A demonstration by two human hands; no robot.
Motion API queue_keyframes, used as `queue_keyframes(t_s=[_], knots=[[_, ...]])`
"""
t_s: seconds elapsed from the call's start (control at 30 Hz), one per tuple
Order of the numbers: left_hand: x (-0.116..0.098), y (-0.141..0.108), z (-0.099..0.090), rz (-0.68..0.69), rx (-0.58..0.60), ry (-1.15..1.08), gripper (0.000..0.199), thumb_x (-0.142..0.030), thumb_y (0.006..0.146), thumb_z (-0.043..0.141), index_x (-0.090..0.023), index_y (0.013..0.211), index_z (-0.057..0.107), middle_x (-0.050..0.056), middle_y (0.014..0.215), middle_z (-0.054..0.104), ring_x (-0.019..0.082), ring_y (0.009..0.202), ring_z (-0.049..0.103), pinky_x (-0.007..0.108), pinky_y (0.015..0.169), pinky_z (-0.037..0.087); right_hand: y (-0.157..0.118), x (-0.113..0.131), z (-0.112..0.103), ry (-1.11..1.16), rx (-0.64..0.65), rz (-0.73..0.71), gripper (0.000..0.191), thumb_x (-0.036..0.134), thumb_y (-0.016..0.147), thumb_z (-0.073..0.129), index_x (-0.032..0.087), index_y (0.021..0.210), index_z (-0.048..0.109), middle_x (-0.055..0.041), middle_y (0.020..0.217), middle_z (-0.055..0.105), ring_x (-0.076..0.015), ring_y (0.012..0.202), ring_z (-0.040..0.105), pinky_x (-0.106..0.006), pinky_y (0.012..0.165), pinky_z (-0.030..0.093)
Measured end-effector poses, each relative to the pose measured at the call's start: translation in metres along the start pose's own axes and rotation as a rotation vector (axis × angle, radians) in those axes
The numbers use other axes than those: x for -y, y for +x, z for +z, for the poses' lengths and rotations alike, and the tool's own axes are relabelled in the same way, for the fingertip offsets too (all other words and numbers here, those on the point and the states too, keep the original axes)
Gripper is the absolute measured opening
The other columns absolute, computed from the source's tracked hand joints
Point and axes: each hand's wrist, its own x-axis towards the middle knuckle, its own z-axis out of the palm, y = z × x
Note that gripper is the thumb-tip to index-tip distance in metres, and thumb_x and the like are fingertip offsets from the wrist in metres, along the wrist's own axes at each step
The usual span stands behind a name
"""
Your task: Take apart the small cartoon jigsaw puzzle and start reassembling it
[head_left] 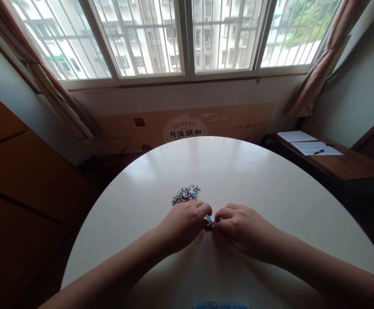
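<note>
My left hand (187, 221) rests over the middle of the white table (135, 214), its fingers closed at the left edge of a small cluster of jigsaw puzzle pieces (209, 223). From the other side my right hand (241, 225) pinches at the same cluster, thumb and fingers pressed together. The fingers cover most of the pieces; some light blue and dark parts show between the hands. Just beyond my left hand lies a pile of loose jigsaw pieces (186, 194), mixed blue, white and orange, partly behind that hand.
At the table's near edge the top of a blue flat item (221, 305) peeks into view. A wooden side table (351, 165) on the right carries papers (317, 148) and a dark pen (319, 152). Barred windows (148, 38) and tied curtains (315, 81) are behind the table.
</note>
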Motion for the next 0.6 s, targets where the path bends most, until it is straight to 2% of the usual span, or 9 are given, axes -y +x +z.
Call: queue_keyframes(t_s=[0.6], knots=[[0.0036, 0.0009, -0.0003, 0.02, 0.024, -0.037, 0.008, -0.013, 0.091, 0.061, -0.019, 0.088, 0.065, 0.0, 0.088, 0.068, 0.017, 0.077, 0.064, 0.027, 0.066, 0.044, -0.0007, -0.0007, 0.0013, 0.027, -0.001, -0.008, 0.023, 0.012, 0.09, 0.057, 0.024, 0.096, 0.075, -0.0012, 0.095, 0.073, -0.0177, 0.084, 0.059, -0.033, 0.08, 0.046]])
